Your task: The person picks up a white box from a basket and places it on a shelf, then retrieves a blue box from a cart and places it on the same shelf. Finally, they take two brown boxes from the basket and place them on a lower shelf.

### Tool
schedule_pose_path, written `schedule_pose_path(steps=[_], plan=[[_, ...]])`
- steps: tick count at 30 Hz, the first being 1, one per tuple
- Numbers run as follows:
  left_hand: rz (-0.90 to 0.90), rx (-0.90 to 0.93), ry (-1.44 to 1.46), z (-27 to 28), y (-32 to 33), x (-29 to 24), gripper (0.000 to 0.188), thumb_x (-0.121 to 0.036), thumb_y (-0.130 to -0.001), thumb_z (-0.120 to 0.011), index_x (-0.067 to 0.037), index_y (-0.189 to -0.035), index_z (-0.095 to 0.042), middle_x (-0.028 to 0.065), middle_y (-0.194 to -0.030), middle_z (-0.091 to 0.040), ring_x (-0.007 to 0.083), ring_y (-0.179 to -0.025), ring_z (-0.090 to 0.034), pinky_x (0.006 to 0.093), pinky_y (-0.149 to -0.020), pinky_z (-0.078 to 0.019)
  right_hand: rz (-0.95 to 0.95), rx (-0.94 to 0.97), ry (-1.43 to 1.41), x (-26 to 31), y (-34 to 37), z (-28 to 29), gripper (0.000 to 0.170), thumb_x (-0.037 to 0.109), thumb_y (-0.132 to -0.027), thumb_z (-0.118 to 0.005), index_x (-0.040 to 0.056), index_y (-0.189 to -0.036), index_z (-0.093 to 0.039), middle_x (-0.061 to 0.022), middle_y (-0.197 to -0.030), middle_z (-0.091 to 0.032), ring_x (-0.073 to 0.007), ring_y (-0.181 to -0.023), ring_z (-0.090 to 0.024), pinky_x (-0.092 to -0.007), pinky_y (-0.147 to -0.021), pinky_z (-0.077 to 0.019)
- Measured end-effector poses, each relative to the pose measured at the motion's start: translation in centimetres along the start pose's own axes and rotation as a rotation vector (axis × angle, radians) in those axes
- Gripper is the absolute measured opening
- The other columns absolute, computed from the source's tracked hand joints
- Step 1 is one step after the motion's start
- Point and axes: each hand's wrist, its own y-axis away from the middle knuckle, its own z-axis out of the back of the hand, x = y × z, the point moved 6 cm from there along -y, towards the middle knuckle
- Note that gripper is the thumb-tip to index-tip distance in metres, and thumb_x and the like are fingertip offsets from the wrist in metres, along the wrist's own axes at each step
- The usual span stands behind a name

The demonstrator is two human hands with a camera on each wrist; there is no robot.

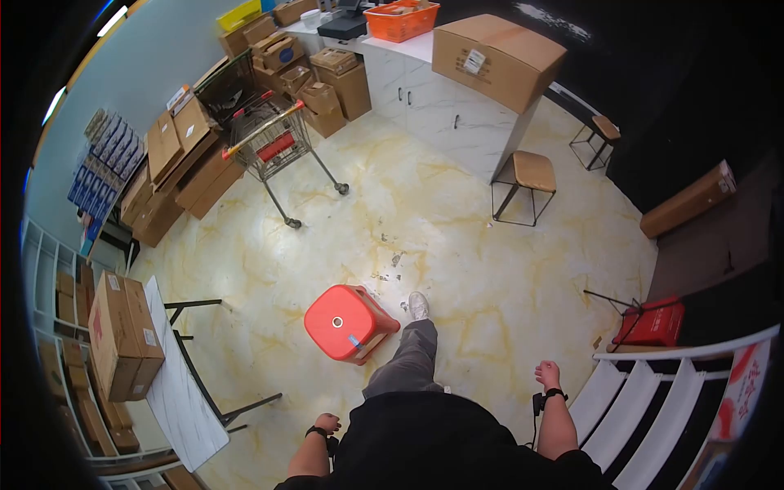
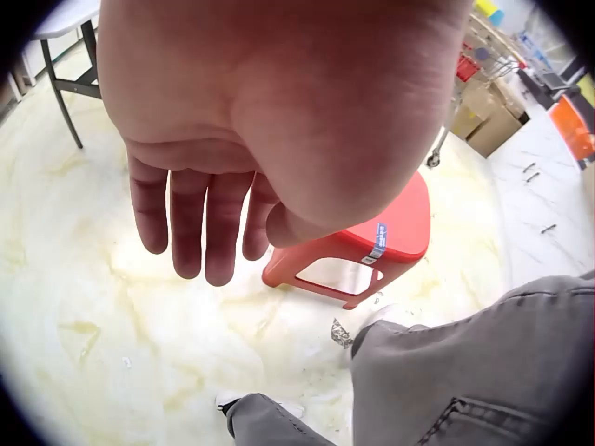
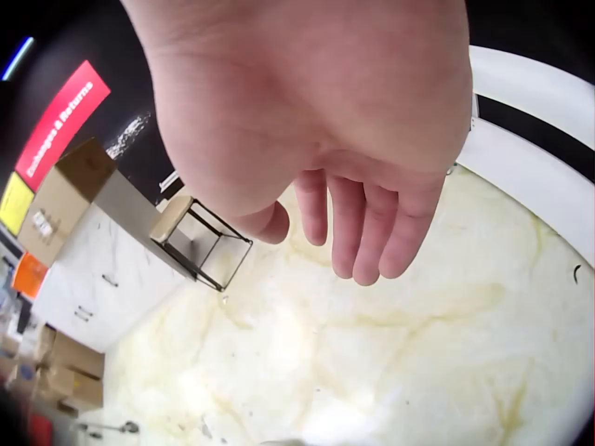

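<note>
My left hand [image 1: 328, 422] hangs at the lower left of the head view, holding nothing. In the left wrist view its fingers [image 2: 189, 223] point down, relaxed and slightly apart, with the red stool [image 2: 400, 223] behind and beyond the thumb. The same red stool [image 1: 336, 320] stands on the floor in front of the body, touched by neither hand. On the right side my right hand [image 1: 549, 375] is held out near the white shelves [image 1: 637, 392]. Its fingers [image 3: 367, 223] hang loosely over bare floor in the right wrist view, gripping nothing.
A shopping cart [image 1: 273, 143] stands ahead left by stacked cartons [image 1: 180, 163]. Left is a folding table [image 1: 184, 400] bearing a large box [image 1: 122, 335]. Ahead right are a white cabinet [image 1: 441, 106] with a carton on top and a wooden-topped stool [image 1: 534, 171]. One shoe [image 1: 418, 306] shows beside the red stool.
</note>
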Motion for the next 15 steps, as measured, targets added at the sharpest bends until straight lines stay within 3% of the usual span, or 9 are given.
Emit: schedule_pose_path(steps=[6,7,8,11,13,15], plan=[[0.043,0.042,0.127,-3.3,-6.2,-12.3,0.027,-0.021,-0.094,-0.051,-0.002,-0.101,-0.069,0.0109,-0.093,-0.074,0.0223,-0.074,-0.069,0.0396,-0.059,-0.0525,0.072,0.216,0.313,14.0,-4.5,-7.4,0.024,0.026,-0.097,-0.058,0.0084,-0.113,-0.059,-0.0078,-0.100,-0.068,-0.0183,-0.085,-0.066,-0.0338,-0.068,-0.0546],[0.037,0.042,0.172,-2.7,-5.8,-15.6,0.028,-0.020,-0.093,-0.051,-0.001,-0.100,-0.070,0.0112,-0.093,-0.075,0.0226,-0.074,-0.070,0.0402,-0.058,-0.0527,-0.008,0.232,0.321,15.6,-4.9,-8.2,0.026,0.026,-0.097,-0.058,0.0083,-0.116,-0.059,-0.0079,-0.101,-0.068,-0.0186,-0.086,-0.066,-0.0343,-0.070,-0.0548],[-0.011,0.059,0.041,-2.2,-5.7,-19.7,0.029,-0.021,-0.093,-0.051,-0.002,-0.100,-0.070,0.0114,-0.093,-0.075,0.0223,-0.075,-0.070,0.0399,-0.060,-0.0534,-0.088,0.245,0.326,17.3,-5.6,-8.8,0.027,0.026,-0.097,-0.058,0.0083,-0.118,-0.059,-0.0079,-0.101,-0.068,-0.0189,-0.087,-0.067,-0.0348,-0.071,-0.0550],[-0.272,-0.012,-0.250,1.9,-7.4,-34.7,0.030,-0.024,-0.089,-0.053,-0.003,-0.100,-0.072,0.0137,-0.092,-0.074,0.0233,-0.079,-0.072,0.0397,-0.069,-0.0551,-0.045,0.262,0.326,22.7,-10.0,-10.7,0.029,0.025,-0.097,-0.058,0.0083,-0.120,-0.059,-0.0078,-0.101,-0.068,-0.0187,-0.086,-0.067,-0.0350,-0.072,-0.0549],[-0.502,-0.251,-0.268,5.8,-9.5,-43.7,0.032,-0.027,-0.088,-0.057,-0.002,-0.102,-0.070,0.0200,-0.095,-0.072,0.0331,-0.088,-0.070,0.0408,-0.082,-0.0538,0.000,0.235,0.325,26.8,-11.7,-11.8,0.028,0.025,-0.097,-0.058,0.0084,-0.119,-0.060,-0.0076,-0.100,-0.068,-0.0184,-0.086,-0.066,-0.0346,-0.071,-0.0549],[-0.632,-0.298,-0.089,9.9,-7.7,-52.3,0.034,-0.028,-0.089,-0.058,-0.001,-0.107,-0.067,0.0200,-0.098,-0.071,0.0336,-0.092,-0.069,0.0409,-0.083,-0.0533,0.050,0.214,0.307,30.6,-13.4,-13.8,0.026,0.024,-0.096,-0.058,0.0086,-0.118,-0.061,-0.0074,-0.100,-0.068,-0.0181,-0.085,-0.066,-0.0342,-0.071,-0.0548]])
